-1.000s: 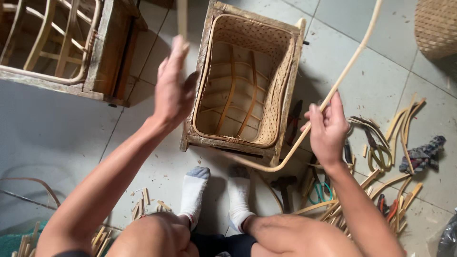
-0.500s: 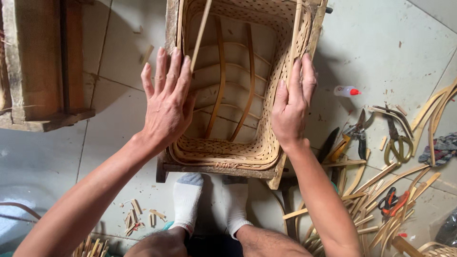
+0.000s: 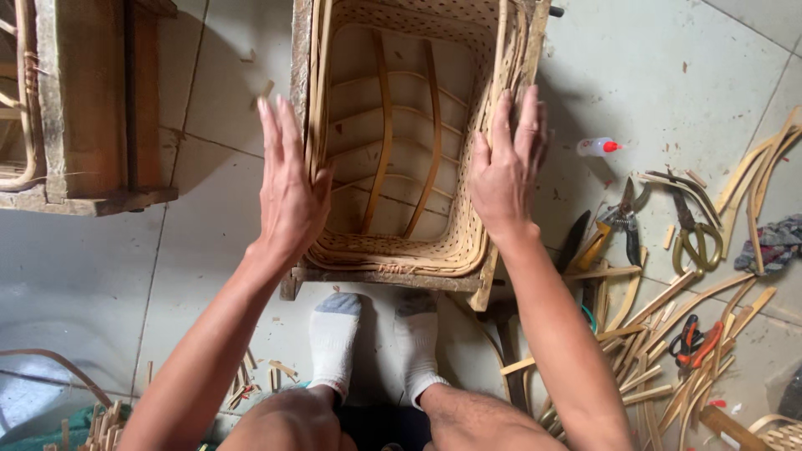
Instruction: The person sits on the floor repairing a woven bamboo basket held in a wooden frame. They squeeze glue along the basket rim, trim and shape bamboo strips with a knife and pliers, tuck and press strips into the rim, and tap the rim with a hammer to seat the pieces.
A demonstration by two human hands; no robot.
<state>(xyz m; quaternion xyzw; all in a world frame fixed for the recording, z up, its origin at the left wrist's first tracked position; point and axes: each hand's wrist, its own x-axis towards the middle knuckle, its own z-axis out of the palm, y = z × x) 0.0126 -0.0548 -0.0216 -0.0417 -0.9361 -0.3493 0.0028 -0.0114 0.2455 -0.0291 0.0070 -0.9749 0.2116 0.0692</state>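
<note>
My left hand (image 3: 291, 194) and right hand (image 3: 504, 171) press flat, fingers spread, against opposite rims of the woven rattan basket (image 3: 409, 134), gripping nothing. Pliers (image 3: 625, 219) lie right of the basket.

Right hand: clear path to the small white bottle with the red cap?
Probably yes. The right hand rests flat on the basket rim, holding nothing, and the bottle lies just beside it on bare floor with nothing between.

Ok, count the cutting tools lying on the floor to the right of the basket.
3: dark shears nearest the right hand, yellow-handled scissors beyond them, red-handled cutters lower among the cane strips. More may lie hidden under the strips.
</note>
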